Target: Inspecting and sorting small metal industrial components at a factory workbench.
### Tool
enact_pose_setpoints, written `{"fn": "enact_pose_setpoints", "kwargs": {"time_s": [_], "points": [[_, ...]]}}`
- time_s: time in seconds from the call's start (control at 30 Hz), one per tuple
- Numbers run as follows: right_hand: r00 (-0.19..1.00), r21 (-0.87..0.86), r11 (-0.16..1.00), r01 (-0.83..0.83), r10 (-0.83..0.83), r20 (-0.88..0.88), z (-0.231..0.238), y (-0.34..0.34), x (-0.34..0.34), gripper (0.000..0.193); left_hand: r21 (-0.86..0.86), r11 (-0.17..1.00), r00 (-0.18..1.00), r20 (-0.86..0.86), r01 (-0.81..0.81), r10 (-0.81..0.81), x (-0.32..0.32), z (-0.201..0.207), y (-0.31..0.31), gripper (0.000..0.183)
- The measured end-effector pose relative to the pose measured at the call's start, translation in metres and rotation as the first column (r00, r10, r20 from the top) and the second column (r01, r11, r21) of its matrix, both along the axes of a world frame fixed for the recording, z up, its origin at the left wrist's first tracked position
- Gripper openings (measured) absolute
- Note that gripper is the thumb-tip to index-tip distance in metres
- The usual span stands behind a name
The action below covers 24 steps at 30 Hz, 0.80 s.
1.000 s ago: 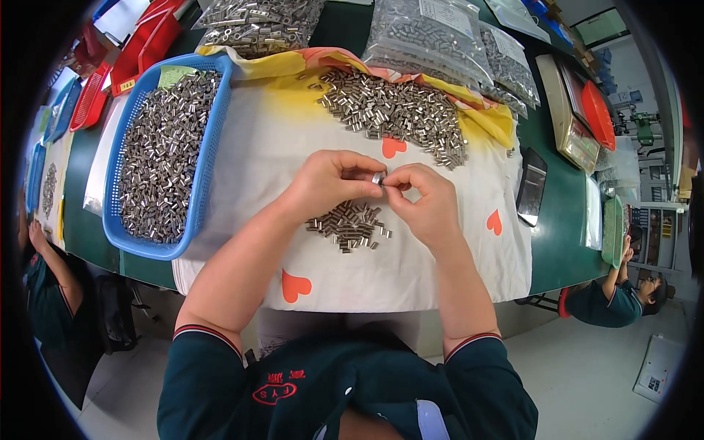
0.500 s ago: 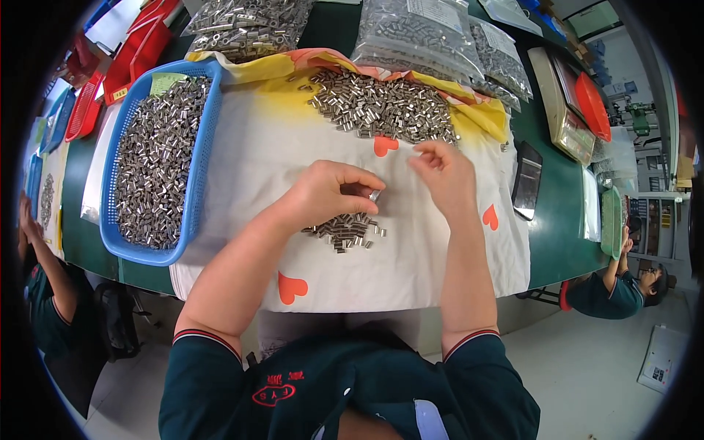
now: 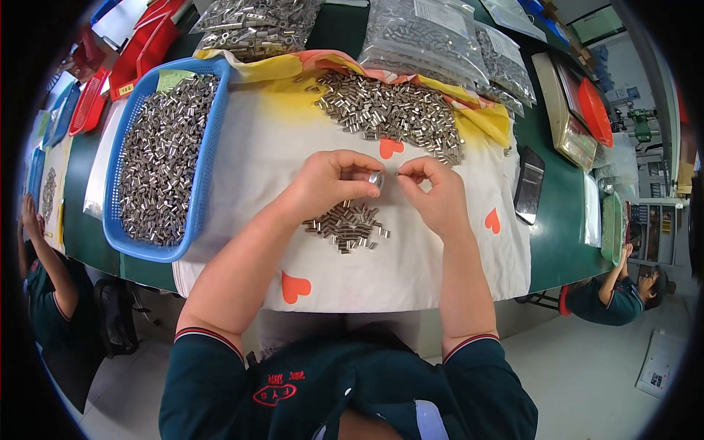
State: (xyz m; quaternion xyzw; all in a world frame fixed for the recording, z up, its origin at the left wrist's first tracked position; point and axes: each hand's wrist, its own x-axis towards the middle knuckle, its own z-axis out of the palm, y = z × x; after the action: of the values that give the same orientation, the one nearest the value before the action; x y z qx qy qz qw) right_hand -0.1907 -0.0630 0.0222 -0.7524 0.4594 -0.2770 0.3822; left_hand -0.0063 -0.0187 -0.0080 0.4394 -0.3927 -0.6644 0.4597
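Silver ring [image 3: 377,179]: in the head view, the left hand [image 3: 326,183] holds it between thumb and fingers. A moment ago the right hand [image 3: 438,196] was farther off; now it is back just beside the ring, so the work is at the ring again. Its fingertips pinch narrow on what looks like one tiny piece [image 3: 397,174]. The small pile [image 3: 348,229] lies just nearer than the left fingers, the big pile [image 3: 400,114] beyond both.

Red lettering [image 3: 275,378] marks the dark shirt [image 3: 213,389], while a white label [image 3: 444,13] on a bag [image 3: 414,33] bears unreadably small print.
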Motion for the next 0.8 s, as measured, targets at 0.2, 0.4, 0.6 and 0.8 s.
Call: {"fn": "enact_pose_setpoints", "kwargs": {"time_s": [0.2, 0.4, 0.6, 0.8], "points": [[0.981, 0.000, 0.990, -0.139, 0.138, 0.133, 0.002, 0.009, 0.010, 0.009, -0.016, 1.000, 0.999, -0.038, -0.005, 0.005, 0.001, -0.001, 0.000, 0.030], [0.986, -0.424, 0.892, -0.159, 0.123, -0.111, -0.004, 0.012, 0.013, 0.011, -0.087, 0.995, 0.973, 0.221, -0.043, 0.062, -0.006, 0.003, 0.002, 0.028], [0.989, -0.459, 0.879, -0.130, 0.080, -0.127, -0.008, 0.017, 0.016, 0.012, -0.084, 0.996, 0.947, 0.317, -0.027, 0.053, -0.006, 0.005, 0.003, 0.030], [0.995, -0.191, 0.976, -0.100, 0.103, 0.005, 0.000, 0.016, 0.013, 0.009, -0.038, 0.999, 0.993, 0.116, -0.015, 0.019, -0.001, 0.000, 0.001, 0.030]]}}
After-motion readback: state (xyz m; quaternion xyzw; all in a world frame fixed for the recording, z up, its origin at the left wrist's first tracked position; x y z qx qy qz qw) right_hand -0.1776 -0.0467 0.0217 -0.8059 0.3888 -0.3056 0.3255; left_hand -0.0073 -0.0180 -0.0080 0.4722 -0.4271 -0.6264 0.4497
